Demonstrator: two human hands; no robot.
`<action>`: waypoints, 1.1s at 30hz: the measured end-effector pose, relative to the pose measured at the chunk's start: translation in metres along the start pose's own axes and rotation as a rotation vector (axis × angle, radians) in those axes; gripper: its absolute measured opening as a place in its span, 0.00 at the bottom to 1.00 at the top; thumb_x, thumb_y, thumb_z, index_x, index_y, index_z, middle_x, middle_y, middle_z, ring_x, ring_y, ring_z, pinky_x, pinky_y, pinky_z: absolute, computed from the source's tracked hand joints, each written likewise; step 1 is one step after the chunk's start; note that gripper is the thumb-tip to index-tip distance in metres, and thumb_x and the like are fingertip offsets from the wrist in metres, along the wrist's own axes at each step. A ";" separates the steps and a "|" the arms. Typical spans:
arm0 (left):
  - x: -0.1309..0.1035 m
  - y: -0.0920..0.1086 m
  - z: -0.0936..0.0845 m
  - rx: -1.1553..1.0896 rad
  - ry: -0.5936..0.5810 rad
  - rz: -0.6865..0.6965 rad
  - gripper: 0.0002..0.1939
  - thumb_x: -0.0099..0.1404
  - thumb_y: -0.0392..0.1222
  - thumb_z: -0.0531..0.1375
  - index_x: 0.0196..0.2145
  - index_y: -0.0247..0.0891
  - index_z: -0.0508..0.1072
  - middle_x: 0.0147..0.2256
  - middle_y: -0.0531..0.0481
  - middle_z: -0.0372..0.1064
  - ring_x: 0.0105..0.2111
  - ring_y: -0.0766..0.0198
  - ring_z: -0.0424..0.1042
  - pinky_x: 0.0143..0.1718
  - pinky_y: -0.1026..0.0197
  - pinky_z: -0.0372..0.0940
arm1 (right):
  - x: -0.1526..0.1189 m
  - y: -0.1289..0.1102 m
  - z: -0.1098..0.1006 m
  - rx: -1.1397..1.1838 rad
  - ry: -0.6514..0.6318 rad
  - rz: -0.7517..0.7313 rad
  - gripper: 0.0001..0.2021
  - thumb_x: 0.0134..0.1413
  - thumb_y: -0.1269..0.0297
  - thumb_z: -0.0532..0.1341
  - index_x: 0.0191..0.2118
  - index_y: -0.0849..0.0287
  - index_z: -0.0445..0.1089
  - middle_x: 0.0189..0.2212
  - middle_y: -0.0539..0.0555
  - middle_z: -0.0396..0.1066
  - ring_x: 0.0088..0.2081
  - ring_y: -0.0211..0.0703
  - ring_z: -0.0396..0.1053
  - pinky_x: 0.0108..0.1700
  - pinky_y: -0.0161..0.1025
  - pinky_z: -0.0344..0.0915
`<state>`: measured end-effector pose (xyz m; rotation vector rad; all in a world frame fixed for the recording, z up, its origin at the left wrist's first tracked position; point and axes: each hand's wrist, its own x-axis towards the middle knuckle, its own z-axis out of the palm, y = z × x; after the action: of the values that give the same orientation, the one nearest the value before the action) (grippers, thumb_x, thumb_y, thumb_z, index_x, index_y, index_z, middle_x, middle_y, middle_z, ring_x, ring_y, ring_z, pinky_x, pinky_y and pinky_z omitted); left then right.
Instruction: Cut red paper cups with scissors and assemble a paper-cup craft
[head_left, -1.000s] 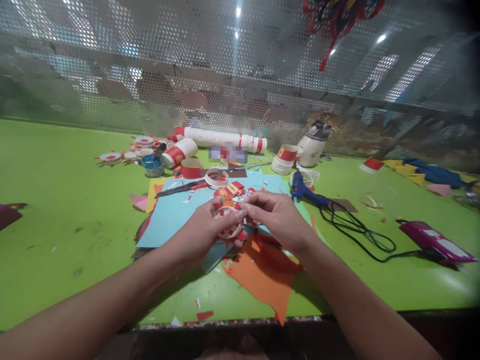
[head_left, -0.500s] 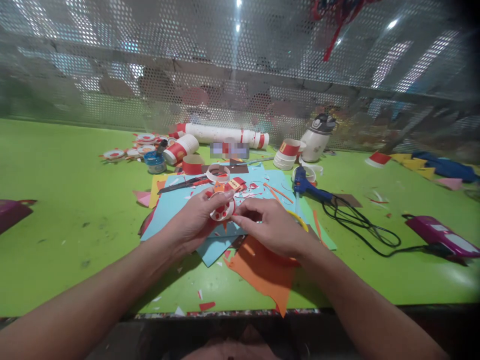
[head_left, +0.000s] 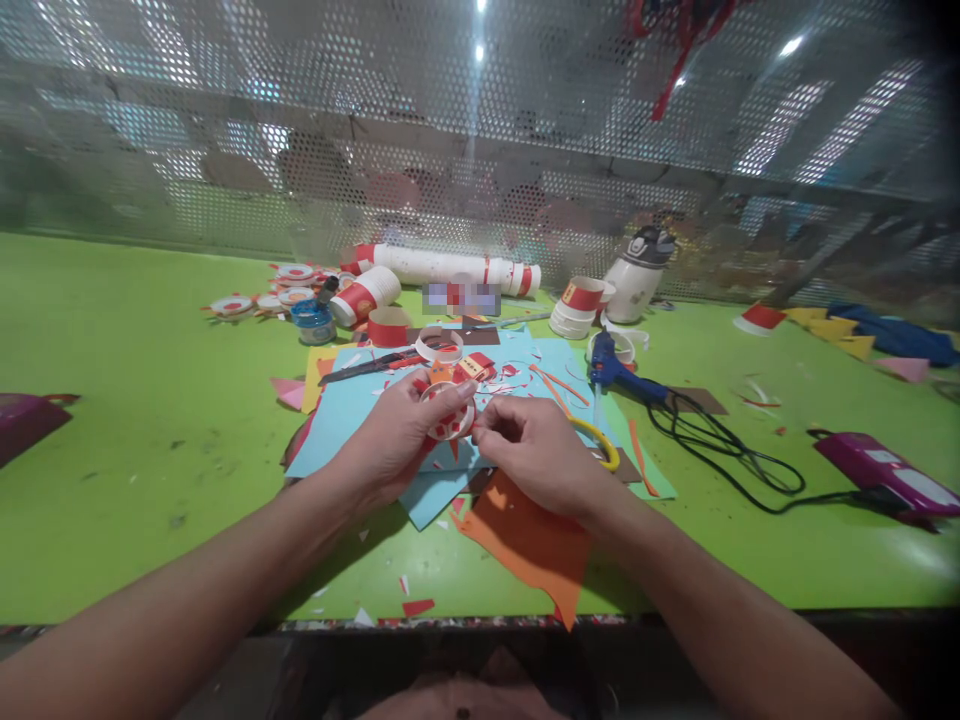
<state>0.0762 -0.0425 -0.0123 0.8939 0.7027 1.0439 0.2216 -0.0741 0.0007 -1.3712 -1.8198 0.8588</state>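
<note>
My left hand (head_left: 401, 430) holds a small round white paper piece (head_left: 450, 412) with red patches, its thumb over the upper rim. Orange and red points stick out around that piece. At its right edge is my right hand (head_left: 536, 450), thumb and forefinger pinched together; whatever lies between those fingertips is too small to make out. Light blue paper (head_left: 352, 420) lies under both hands, with red and white scraps on it. A red paper piece with a yellow label (head_left: 475, 367) rests just behind the round piece. Orange paper (head_left: 529, 545) lies below my right hand.
Yellow-handled scissors (head_left: 609, 450) lie beside my right hand. Farther right are a blue glue gun (head_left: 619, 375) with a black cable and a purple power strip (head_left: 881, 470). Behind stand a blue jar (head_left: 313, 322), paper cups (head_left: 577, 308), a long white tube (head_left: 435, 268) and a bottle (head_left: 637, 275).
My right hand has drawn back slightly from the round piece, and more of the yellow scissor handle shows. The round piece is tilted a little differently in my left hand.
</note>
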 end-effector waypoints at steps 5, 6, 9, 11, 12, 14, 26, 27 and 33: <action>-0.002 -0.004 0.003 0.011 0.035 0.036 0.21 0.49 0.43 0.71 0.36 0.36 0.68 0.31 0.53 0.73 0.29 0.65 0.72 0.35 0.62 0.66 | 0.000 -0.004 0.003 -0.026 0.052 0.034 0.08 0.44 0.70 0.54 0.19 0.57 0.57 0.17 0.45 0.56 0.22 0.35 0.53 0.26 0.35 0.52; -0.002 -0.005 0.003 0.012 0.030 0.047 0.22 0.49 0.43 0.71 0.38 0.37 0.68 0.32 0.52 0.74 0.30 0.65 0.73 0.35 0.62 0.66 | -0.001 -0.004 0.004 -0.030 0.068 0.038 0.08 0.44 0.70 0.54 0.18 0.56 0.56 0.17 0.45 0.56 0.22 0.35 0.52 0.25 0.34 0.51; -0.002 -0.007 0.002 0.013 -0.005 0.070 0.24 0.51 0.42 0.71 0.43 0.37 0.67 0.35 0.50 0.74 0.32 0.64 0.73 0.37 0.61 0.67 | -0.001 -0.003 0.006 -0.040 0.104 0.046 0.09 0.43 0.70 0.55 0.18 0.56 0.54 0.16 0.44 0.55 0.22 0.35 0.53 0.25 0.34 0.51; -0.002 -0.007 0.001 0.028 -0.011 0.069 0.28 0.51 0.40 0.70 0.48 0.38 0.65 0.37 0.49 0.74 0.34 0.63 0.74 0.39 0.60 0.67 | -0.001 -0.002 0.006 -0.040 0.111 0.046 0.09 0.43 0.70 0.55 0.18 0.56 0.55 0.17 0.44 0.55 0.22 0.35 0.54 0.25 0.34 0.52; -0.003 -0.006 0.001 0.049 -0.005 0.063 0.32 0.51 0.38 0.71 0.51 0.39 0.64 0.38 0.49 0.73 0.35 0.63 0.74 0.40 0.59 0.67 | -0.001 -0.001 0.006 -0.040 0.113 0.042 0.09 0.43 0.70 0.55 0.18 0.56 0.55 0.17 0.44 0.55 0.22 0.34 0.54 0.25 0.34 0.51; -0.003 -0.003 -0.001 0.101 0.021 0.059 0.41 0.47 0.35 0.72 0.57 0.42 0.60 0.39 0.49 0.72 0.36 0.61 0.73 0.40 0.58 0.67 | -0.001 0.000 0.006 -0.039 0.118 0.028 0.10 0.45 0.69 0.55 0.18 0.56 0.54 0.17 0.44 0.54 0.22 0.34 0.53 0.25 0.34 0.51; -0.002 0.003 -0.007 0.528 0.056 0.157 0.34 0.49 0.38 0.68 0.55 0.39 0.66 0.42 0.46 0.72 0.37 0.59 0.71 0.38 0.60 0.65 | 0.002 0.001 0.001 0.072 0.038 0.045 0.07 0.42 0.69 0.55 0.18 0.57 0.58 0.17 0.44 0.55 0.22 0.34 0.52 0.25 0.34 0.50; -0.002 0.004 -0.006 0.553 0.059 0.155 0.33 0.50 0.38 0.68 0.54 0.38 0.67 0.42 0.46 0.71 0.37 0.59 0.70 0.38 0.60 0.65 | 0.002 0.002 0.001 0.094 0.032 0.052 0.07 0.42 0.68 0.54 0.18 0.57 0.59 0.17 0.44 0.55 0.22 0.34 0.52 0.25 0.34 0.51; -0.001 0.005 -0.005 0.573 0.100 0.192 0.39 0.48 0.38 0.69 0.58 0.39 0.63 0.41 0.46 0.71 0.34 0.60 0.69 0.36 0.60 0.64 | 0.002 0.003 0.000 0.197 0.012 0.095 0.07 0.43 0.67 0.55 0.19 0.57 0.60 0.16 0.44 0.56 0.20 0.33 0.53 0.24 0.34 0.51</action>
<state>0.0693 -0.0404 -0.0101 1.4303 1.0432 1.0784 0.2228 -0.0711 -0.0018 -1.3409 -1.6243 1.0474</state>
